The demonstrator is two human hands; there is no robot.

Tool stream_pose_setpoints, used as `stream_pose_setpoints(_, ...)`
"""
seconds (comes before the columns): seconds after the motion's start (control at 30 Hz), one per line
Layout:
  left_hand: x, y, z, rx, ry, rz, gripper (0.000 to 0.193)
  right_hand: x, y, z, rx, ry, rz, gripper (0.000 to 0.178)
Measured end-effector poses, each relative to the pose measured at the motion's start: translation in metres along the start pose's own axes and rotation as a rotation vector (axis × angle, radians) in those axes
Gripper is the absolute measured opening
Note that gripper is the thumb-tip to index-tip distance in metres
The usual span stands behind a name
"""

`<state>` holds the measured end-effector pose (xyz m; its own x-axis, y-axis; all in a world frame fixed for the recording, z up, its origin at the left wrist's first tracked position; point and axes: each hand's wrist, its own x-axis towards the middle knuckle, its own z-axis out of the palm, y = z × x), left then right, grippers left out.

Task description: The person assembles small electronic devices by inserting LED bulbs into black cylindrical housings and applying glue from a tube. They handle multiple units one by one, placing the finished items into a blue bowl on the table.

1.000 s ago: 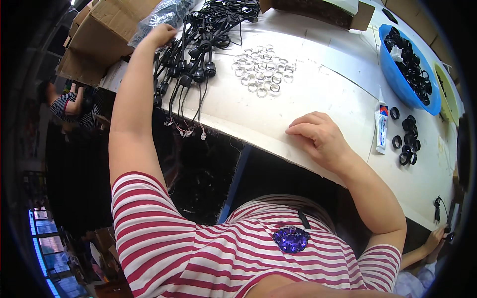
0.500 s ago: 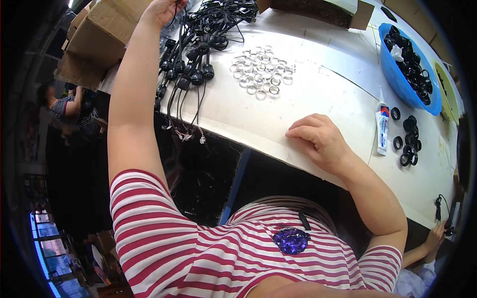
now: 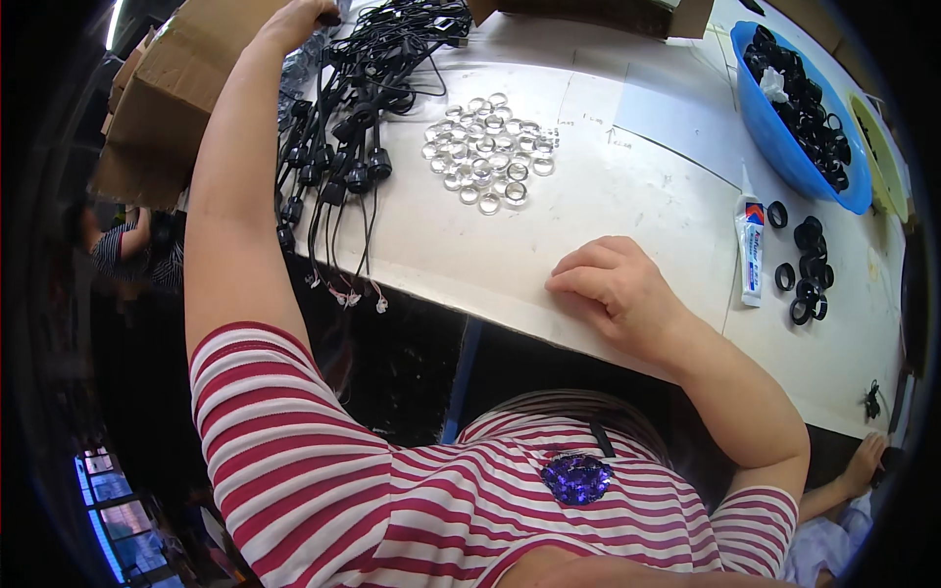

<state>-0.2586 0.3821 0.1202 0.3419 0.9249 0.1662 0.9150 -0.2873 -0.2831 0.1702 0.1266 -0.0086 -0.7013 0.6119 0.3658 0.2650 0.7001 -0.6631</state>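
Observation:
My left hand (image 3: 299,24) is stretched out to the far left, beyond a heap of black cables (image 3: 392,64). Its fingers are closed at a small dark thing by the picture's top edge, too cut off to name. Black sockets (image 3: 358,176) on the cables lie below that arm, and their thin wire ends with small white connectors hang over the table's front edge. My right hand (image 3: 627,294) rests at the front edge, loosely bent and open, holding nothing. Clear round lenses (image 3: 488,157) lie spread on the table between the cables and this hand.
At the right stands a blue basin (image 3: 747,108) full of black rings, with a yellow-green basin (image 3: 877,162) behind. A glue tube (image 3: 751,255) lies beside loose black rings (image 3: 812,265). Cardboard boxes (image 3: 162,118) flank the left; another person's hand (image 3: 865,463) shows at the lower right.
My view has shifted slightly, so the table things sit further left. My left hand has moved a little further out toward the far left; my right hand stays resting.

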Motion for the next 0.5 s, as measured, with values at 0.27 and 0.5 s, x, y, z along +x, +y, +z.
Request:
stream_pose_setpoints(0.27, 0.023, -0.024, 0.032, 0.365, -0.074, -0.048, 0.035, 0.002, -0.002, -0.005, 0.021, -0.006, 0.052, 0.015)
stream_pose_setpoints(0.5, -0.027, -0.017, 0.056, 0.107, 0.042, -0.272, 0.036, 0.001, 0.0, 0.001, 0.02, -0.002, 0.08, 0.016)
